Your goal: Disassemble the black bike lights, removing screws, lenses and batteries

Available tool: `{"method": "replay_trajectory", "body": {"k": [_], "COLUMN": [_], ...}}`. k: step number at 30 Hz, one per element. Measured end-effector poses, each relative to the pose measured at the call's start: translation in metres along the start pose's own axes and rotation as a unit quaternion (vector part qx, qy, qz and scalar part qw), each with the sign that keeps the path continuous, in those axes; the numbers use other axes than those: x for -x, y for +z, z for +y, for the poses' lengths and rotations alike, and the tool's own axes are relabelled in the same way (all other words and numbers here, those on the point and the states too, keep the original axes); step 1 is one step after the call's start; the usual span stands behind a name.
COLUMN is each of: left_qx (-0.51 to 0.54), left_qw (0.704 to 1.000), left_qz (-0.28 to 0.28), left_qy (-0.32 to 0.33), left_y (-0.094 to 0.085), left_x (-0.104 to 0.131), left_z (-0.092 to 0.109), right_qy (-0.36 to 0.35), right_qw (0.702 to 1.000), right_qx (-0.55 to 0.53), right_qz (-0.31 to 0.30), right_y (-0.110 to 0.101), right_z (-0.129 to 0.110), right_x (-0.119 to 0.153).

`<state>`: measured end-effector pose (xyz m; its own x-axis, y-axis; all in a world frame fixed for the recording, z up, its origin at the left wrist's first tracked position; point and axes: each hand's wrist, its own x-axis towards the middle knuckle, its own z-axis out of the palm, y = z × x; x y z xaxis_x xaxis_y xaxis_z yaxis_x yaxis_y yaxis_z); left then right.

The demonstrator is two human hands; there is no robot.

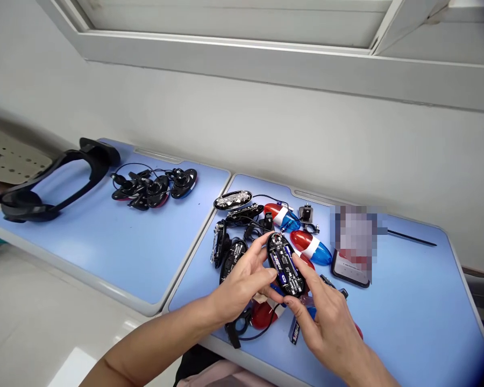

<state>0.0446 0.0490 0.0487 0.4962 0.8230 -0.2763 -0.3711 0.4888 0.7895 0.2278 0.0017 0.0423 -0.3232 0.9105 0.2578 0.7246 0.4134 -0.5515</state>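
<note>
Between both hands, above the right-hand blue table, is a black oval battery housing (286, 266), open side up, with blue batteries and metal contacts showing. My left hand (248, 279) grips its left side, thumb near the lower left edge. My right hand (326, 317) holds the right side, with a finger on the upper right rim and the thumb at the bottom end. Around them lie more open black housings (233, 200), a red and blue cover (282, 216) and another red and blue cover (311, 247). A loose battery (294, 330) rests below the held housing.
A phone (351, 267), partly pixelated, lies right of the covers, near a thin black strip (411, 237). On the left table (145, 269) are several black lights with cables (157, 188) and a black headset-like frame (56, 161). A wall stands behind.
</note>
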Motion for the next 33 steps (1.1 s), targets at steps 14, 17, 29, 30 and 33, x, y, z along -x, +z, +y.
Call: {"method": "replay_trajectory", "body": {"k": [14, 17, 29, 30, 33], "left_qx": [-0.003, -0.004, -0.012, -0.012, -0.007], "left_qw": [1.000, 0.999, 0.999, 0.998, 0.998], "left_qz": [0.014, 0.036, 0.043, 0.049, 0.058], "left_qy": [0.019, 0.031, 0.026, 0.029, 0.029], "left_y": [0.000, -0.002, -0.002, -0.002, -0.003], "left_x": [-0.003, -0.006, -0.003, -0.004, -0.007], "left_z": [-0.002, -0.006, -0.004, -0.005, -0.008], "right_qy": [-0.024, -0.025, -0.037, -0.037, -0.037], "right_qw": [1.000, 0.999, 0.997, 0.997, 0.997], "right_qx": [0.014, 0.015, 0.043, 0.041, 0.035], "right_qz": [0.013, 0.018, 0.045, 0.047, 0.051], "right_y": [0.005, 0.008, 0.012, 0.013, 0.016], "right_z": [0.007, 0.006, 0.004, 0.003, 0.001], "right_x": [0.001, 0.001, -0.002, -0.001, 0.000]}}
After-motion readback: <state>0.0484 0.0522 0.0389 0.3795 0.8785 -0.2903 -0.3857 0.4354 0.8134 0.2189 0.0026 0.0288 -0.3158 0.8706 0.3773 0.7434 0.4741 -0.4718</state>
